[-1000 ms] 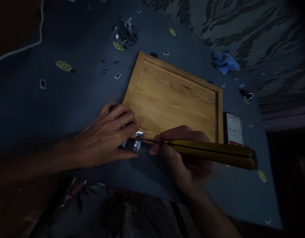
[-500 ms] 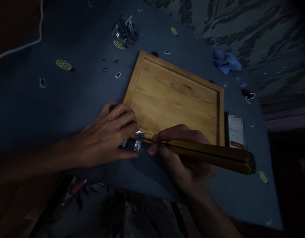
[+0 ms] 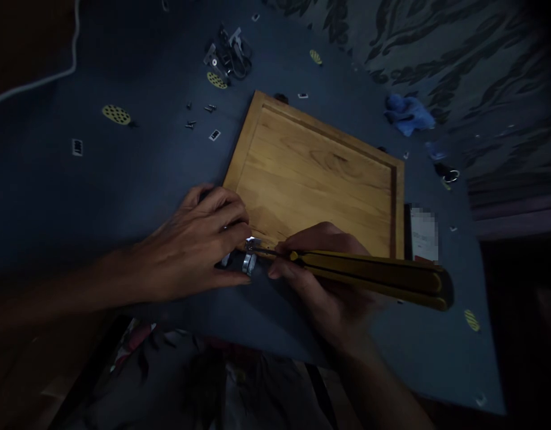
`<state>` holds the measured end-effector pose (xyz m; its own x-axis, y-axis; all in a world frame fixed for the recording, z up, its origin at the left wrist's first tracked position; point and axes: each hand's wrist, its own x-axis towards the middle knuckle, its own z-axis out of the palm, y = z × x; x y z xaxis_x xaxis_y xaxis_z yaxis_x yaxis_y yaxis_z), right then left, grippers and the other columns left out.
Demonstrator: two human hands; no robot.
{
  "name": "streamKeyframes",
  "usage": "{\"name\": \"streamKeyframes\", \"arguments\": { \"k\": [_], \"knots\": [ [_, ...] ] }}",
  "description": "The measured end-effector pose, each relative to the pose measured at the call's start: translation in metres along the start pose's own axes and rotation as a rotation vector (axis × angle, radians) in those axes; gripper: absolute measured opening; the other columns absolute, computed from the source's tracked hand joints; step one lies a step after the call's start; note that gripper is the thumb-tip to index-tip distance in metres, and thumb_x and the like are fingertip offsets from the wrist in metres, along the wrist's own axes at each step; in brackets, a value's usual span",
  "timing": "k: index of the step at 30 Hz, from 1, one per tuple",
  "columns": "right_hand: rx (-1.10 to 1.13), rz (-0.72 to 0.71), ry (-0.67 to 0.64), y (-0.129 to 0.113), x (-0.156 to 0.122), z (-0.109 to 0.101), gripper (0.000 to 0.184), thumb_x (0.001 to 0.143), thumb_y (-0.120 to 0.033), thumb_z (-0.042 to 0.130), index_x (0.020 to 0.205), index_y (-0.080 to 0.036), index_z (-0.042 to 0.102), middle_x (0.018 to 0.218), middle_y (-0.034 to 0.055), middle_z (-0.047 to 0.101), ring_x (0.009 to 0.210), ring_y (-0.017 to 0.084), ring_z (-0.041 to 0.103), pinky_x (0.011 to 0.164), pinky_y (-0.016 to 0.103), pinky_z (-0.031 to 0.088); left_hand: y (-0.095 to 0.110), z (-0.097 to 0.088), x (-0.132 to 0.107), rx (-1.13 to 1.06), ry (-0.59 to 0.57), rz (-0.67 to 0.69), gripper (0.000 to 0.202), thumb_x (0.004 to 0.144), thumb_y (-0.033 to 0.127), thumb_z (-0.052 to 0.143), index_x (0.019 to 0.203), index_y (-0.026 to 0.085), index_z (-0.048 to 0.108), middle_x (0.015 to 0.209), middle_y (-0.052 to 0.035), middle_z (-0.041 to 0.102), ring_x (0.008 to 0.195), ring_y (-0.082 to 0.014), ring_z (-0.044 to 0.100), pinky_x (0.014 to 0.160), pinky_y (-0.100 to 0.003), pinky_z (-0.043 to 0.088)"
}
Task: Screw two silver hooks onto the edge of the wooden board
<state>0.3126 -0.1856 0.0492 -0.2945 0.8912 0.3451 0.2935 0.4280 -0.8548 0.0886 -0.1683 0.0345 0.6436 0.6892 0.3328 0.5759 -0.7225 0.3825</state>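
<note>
A framed wooden panel (image 3: 320,173) lies at a slant on the dark table. At its near left corner sits a small shiny metal hinge (image 3: 248,263), partly covered by fingers. My left hand (image 3: 199,245) is closed around that corner, fingers over the frame and thumb beneath the hinge, holding it against the wood. In my right hand (image 3: 333,280) is a screwdriver (image 3: 374,275) with a thick yellow and black handle. Its thin shaft points left, with the tip at the hinge; the exact contact is too dark to make out.
Several small screws (image 3: 190,124) lie left of the panel. Behind them is a pile of metal hinges (image 3: 228,57). A blue crumpled bag (image 3: 407,113) and keys (image 3: 448,173) rest at the right. A white-labelled object (image 3: 423,233) stands beside the panel's right edge.
The screwdriver's handle has turned slightly in my right hand, and its end has shifted a little left and up. My left hand stays in place on the panel corner and hinge.
</note>
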Motion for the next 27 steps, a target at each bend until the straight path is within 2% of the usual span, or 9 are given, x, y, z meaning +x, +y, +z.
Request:
{"name": "streamKeyframes", "arguments": {
  "k": [3, 5, 10, 16, 19, 23, 27],
  "knots": [
    [0.007, -0.045, -0.015, 0.0, 0.0, 0.0, 0.02, 0.092, -0.014, 0.079, 0.102, -0.028, 0.07, 0.089, -0.0029, 0.071, 0.075, 0.016, 0.072, 0.066, 0.031, 0.06, -0.001, 0.001, 0.0, -0.004, 0.026, 0.012, 0.032, 0.092, 0.038, 0.079, 0.109, 0.014, 0.066, 0.111, -0.0097, 0.069, 0.12, -0.0346, 0.062, 0.105, -0.055, 0.049],
    [0.023, -0.042, -0.055, -0.001, 0.0, -0.001, 0.021, 0.092, -0.012, 0.078, 0.105, -0.027, 0.07, 0.093, -0.0021, 0.072, 0.08, 0.016, 0.073, 0.07, 0.031, 0.061, -0.001, 0.002, 0.0, -0.013, 0.021, 0.019, 0.033, 0.092, 0.039, 0.079, 0.108, 0.013, 0.067, 0.111, -0.0102, 0.069, 0.119, -0.0348, 0.062, 0.104, -0.056, 0.049],
    [0.101, 0.0, -0.123, -0.003, 0.005, -0.009, 0.029, 0.097, -0.019, 0.073, 0.124, -0.028, 0.072, 0.106, 0.0025, 0.075, 0.081, 0.017, 0.076, 0.078, 0.034, 0.063, -0.002, 0.004, 0.0, -0.02, 0.025, 0.013, 0.032, 0.089, 0.039, 0.083, 0.1, 0.014, 0.067, 0.109, -0.0102, 0.07, 0.118, -0.0344, 0.062, 0.103, -0.055, 0.048],
    [-0.039, 0.003, -0.088, -0.002, 0.005, -0.01, 0.013, 0.096, -0.025, 0.077, 0.11, -0.026, 0.075, 0.09, -0.0003, 0.077, 0.078, 0.016, 0.075, 0.076, 0.031, 0.063, -0.002, 0.005, -0.001, -0.029, 0.028, 0.008, 0.034, 0.088, 0.038, 0.084, 0.106, 0.014, 0.066, 0.11, -0.0099, 0.069, 0.119, -0.034, 0.061, 0.106, -0.055, 0.045],
    [-0.093, 0.006, -0.06, -0.002, 0.0, -0.008, 0.011, 0.096, -0.024, 0.076, 0.107, -0.026, 0.075, 0.093, -0.0005, 0.078, 0.072, 0.015, 0.074, 0.071, 0.03, 0.064, -0.001, 0.004, -0.001, -0.035, 0.026, 0.006, 0.034, 0.089, 0.037, 0.083, 0.107, 0.014, 0.066, 0.111, -0.0107, 0.069, 0.119, -0.0349, 0.061, 0.106, -0.057, 0.045],
    [-0.186, -0.061, -0.048, -0.003, -0.002, -0.004, 0.011, 0.096, -0.019, 0.073, 0.106, -0.024, 0.072, 0.093, 0.0015, 0.079, 0.075, 0.018, 0.077, 0.066, 0.03, 0.065, -0.001, 0.004, 0.0, -0.04, 0.016, 0.0, 0.037, 0.089, 0.038, 0.084, 0.108, 0.014, 0.065, 0.11, -0.0107, 0.069, 0.119, -0.035, 0.061, 0.103, -0.057, 0.047],
    [-0.244, -0.145, -0.01, -0.004, -0.001, 0.001, 0.01, 0.095, -0.015, 0.069, 0.089, -0.023, 0.069, 0.085, 0.0022, 0.077, 0.077, 0.019, 0.076, 0.065, 0.031, 0.065, -0.002, 0.005, 0.0, -0.033, 0.052, 0.025, 0.041, 0.085, 0.04, 0.088, 0.107, 0.015, 0.065, 0.109, -0.0099, 0.069, 0.116, -0.0349, 0.063, 0.1, -0.057, 0.048]
  ]
}}
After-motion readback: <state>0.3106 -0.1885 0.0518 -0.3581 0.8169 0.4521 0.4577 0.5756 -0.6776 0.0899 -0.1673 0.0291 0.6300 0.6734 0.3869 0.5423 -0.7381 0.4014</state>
